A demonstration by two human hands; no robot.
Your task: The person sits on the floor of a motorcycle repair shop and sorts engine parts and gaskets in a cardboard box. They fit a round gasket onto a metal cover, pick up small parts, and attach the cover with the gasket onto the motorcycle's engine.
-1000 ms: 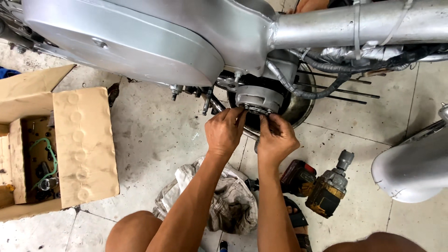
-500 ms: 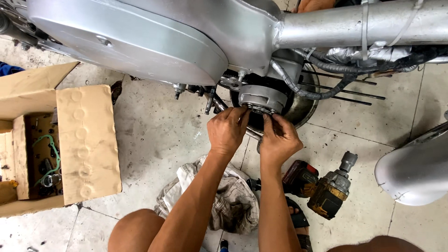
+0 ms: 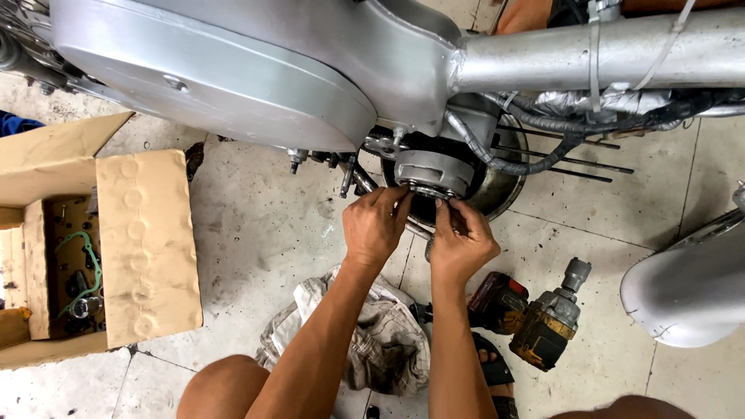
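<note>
Barely anything has shifted: left hand (image 3: 375,226) and right hand (image 3: 459,244) stay pinched closed on the round engine part's (image 3: 429,172) rim at six o'clock.

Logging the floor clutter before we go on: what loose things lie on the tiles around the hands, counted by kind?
Cardboard box: 1
Crumpled rag: 1
Cordless impact wrench: 1
Total: 3
</note>
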